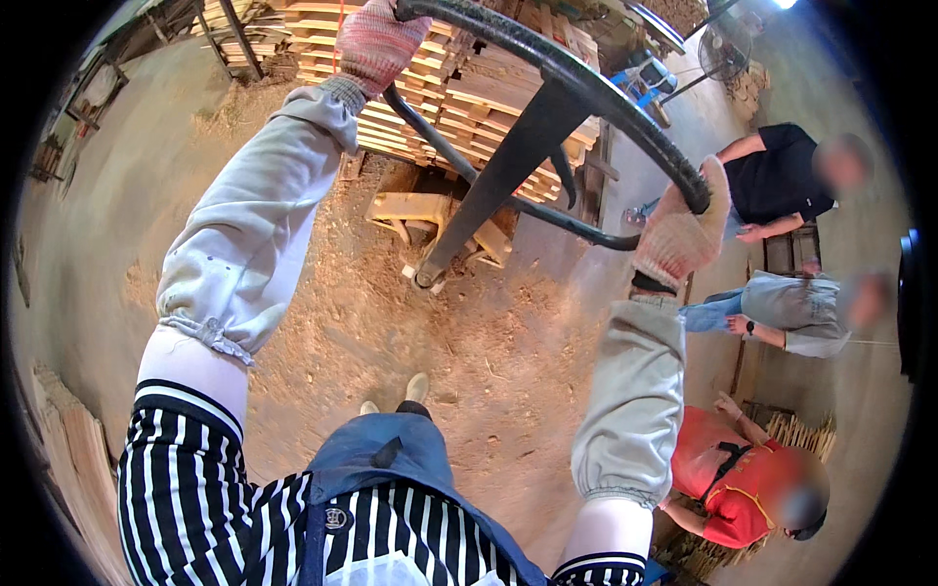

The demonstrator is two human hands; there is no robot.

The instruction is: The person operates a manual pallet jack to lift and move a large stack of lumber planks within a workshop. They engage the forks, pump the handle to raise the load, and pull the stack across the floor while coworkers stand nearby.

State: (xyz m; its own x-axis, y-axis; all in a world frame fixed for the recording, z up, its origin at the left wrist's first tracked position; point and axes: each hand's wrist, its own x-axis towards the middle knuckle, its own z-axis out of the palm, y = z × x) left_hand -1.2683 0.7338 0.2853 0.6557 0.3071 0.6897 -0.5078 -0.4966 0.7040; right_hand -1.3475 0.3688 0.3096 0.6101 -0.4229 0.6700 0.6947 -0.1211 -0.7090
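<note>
Both my hands wear pinkish knitted work gloves, with pale grey sleeve covers over my forearms. My left hand (pixel 381 47) is closed round the upper left end of a black, curved pallet jack handle (pixel 596 88). At the handle's lower right end, my right hand (pixel 684 225) has its fingers wrapped round the bar. From the handle, a flat black shaft (pixel 503 176) slants down towards a yellow pallet jack base (pixel 415 207). Behind this base rises a stack of wooden boards (pixel 489 93), partly covered by the handle. Whether the forks are under the stack is hidden.
Sawdust (pixel 469 342) covers the floor around my feet. Three people are at the right: one in a black shirt (pixel 777 176), one in grey (pixel 791 303), one in red (pixel 728 479). A fan (pixel 726 51) stands far right; planks (pixel 78 459) lie at left.
</note>
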